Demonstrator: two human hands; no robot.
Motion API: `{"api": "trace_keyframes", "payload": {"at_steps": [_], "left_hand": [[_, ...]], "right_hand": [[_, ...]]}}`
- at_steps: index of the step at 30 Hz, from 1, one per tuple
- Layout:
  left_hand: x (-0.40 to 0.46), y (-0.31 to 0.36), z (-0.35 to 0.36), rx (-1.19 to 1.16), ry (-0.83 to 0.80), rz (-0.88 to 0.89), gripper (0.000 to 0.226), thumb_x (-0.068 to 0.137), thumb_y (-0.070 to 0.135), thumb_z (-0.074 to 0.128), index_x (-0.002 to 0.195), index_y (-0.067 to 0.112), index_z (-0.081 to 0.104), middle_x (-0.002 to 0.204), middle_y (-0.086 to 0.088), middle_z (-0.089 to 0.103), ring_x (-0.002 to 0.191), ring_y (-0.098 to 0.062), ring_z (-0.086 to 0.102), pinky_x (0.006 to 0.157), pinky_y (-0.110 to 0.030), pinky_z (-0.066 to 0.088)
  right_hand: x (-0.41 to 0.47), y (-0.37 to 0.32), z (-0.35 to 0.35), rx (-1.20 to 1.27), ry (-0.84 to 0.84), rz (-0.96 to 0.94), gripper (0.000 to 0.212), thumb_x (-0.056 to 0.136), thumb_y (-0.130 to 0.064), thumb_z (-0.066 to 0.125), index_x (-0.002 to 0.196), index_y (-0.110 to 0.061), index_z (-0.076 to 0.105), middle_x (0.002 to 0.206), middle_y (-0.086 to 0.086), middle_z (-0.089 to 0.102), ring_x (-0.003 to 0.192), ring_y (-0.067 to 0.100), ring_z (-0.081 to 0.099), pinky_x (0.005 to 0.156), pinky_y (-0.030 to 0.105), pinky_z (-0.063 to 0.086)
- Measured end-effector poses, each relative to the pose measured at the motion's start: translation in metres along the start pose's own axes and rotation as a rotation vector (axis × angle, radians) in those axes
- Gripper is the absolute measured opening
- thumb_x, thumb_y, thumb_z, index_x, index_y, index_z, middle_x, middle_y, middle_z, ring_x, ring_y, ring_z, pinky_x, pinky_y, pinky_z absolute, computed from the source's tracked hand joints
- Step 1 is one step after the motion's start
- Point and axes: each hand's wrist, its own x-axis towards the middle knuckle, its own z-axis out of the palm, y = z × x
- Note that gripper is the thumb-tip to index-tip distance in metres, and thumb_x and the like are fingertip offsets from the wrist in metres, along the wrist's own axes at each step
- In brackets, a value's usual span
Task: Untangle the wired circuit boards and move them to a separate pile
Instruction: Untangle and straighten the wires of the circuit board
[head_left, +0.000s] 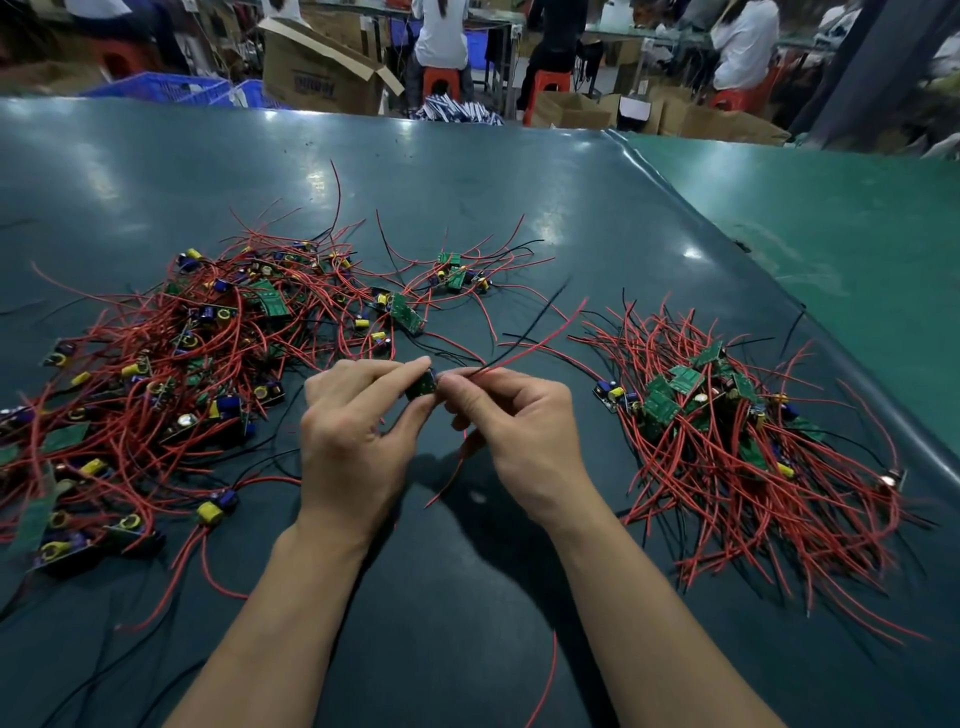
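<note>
Here my left grip (358, 415) pinches a small circuit board (422, 387) at frame centre, above the tabletop (467, 182), while my right grip (511, 415) clasps its red and black wires (524, 349), which trail toward the upper right. The sorted pile (727, 415) lies at right, nearer my right hand.

The worktop (519, 208) is covered in a dark teal glossy sheet, with a lighter green section adjoining at the right. A large tangled pile (156, 374) of wired circuit boards with red and black leads lies on its left side. A tidier pile (737, 441) lies at the right, well apart. A small cluster (457, 275) sits between them, further back. Loose single leads (540, 670) lie near the front edge.
</note>
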Motion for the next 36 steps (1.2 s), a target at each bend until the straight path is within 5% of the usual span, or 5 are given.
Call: {"api": "trace_keyframes", "payload": {"at_steps": [14,19,22,26,36], "left_hand": [[-0.004,0.009,0.01,-0.085,-0.048,-0.005,0.025,0.076,0.014,0.082,0.099,0.005,0.076,0.089,-0.005,0.071,0.077,-0.022,0.064,0.07,-0.042,0.053],[-0.003,0.008,0.006,-0.114,-0.071,-0.002,0.024,0.08,0.01,0.079,0.102,0.003,0.074,0.092,-0.007,0.069,0.077,-0.025,0.065,0.069,-0.045,0.053],[0.0,0.005,-0.001,-0.104,0.018,-0.034,0.026,0.083,0.01,0.076,0.107,0.003,0.073,0.093,-0.008,0.065,0.078,-0.019,0.059,0.074,-0.028,0.05],[0.001,0.001,-0.003,-0.142,-0.081,0.072,0.034,0.081,0.001,0.071,0.114,0.005,0.071,0.098,-0.01,0.061,0.081,-0.015,0.057,0.076,-0.018,0.046],[0.008,-0.016,-0.022,0.043,0.048,0.086,0.014,0.085,0.018,0.073,0.095,0.009,0.078,0.085,-0.002,0.074,0.074,-0.022,0.067,0.071,-0.051,0.046]], "right_hand": [[0.02,-0.01,-0.03,0.374,0.687,-0.04,0.02,0.093,-0.01,0.065,0.074,-0.009,0.071,0.056,-0.006,0.061,0.043,0.004,0.045,0.039,0.019,0.039],[0.02,-0.01,-0.027,0.453,0.628,0.033,0.032,0.1,-0.022,0.054,0.072,-0.009,0.062,0.051,-0.004,0.048,0.04,0.007,0.043,0.038,0.021,0.042],[0.012,-0.009,-0.02,0.366,0.2,0.218,0.029,0.086,-0.044,0.059,0.092,-0.015,0.061,0.064,0.002,0.057,0.044,0.013,0.054,0.039,0.024,0.046],[-0.006,0.001,-0.005,-0.054,-0.303,0.255,0.016,0.092,-0.03,0.062,0.083,-0.016,0.062,0.065,0.008,0.056,0.044,0.013,0.058,0.038,0.022,0.045],[-0.003,-0.006,-0.014,-0.138,0.072,-0.068,0.026,0.095,-0.02,0.062,0.075,-0.007,0.071,0.059,0.006,0.061,0.046,0.018,0.058,0.041,0.025,0.046]]}}
